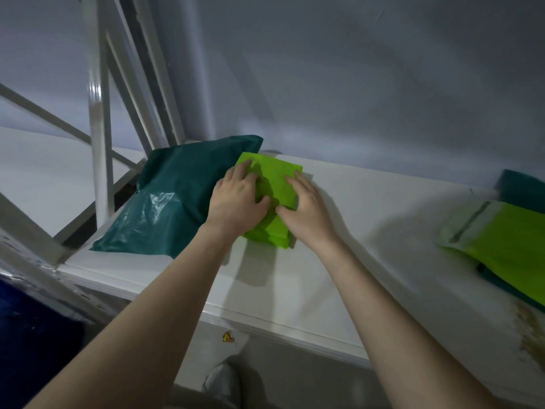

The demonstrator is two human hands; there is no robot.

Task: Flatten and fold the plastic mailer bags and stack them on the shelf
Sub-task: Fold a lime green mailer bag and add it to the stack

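A folded bright green mailer bag point(272, 175) lies in a small stack on the white shelf point(368, 231), near the back. My left hand point(239, 199) rests palm-down on its left half, fingers spread. My right hand point(306, 208) presses flat on its right edge. Both thumbs meet near the middle of the bag. A puffy dark teal mailer bag point(174, 196) leans just left of the stack, touching my left hand.
At the right edge lies an unfolded green mailer point(507, 246) over teal ones point(522, 187). White metal rack posts and braces point(98, 143) rise at the left. A grey wall stands behind. A shoe point(221, 385) shows on the floor below the shelf edge.
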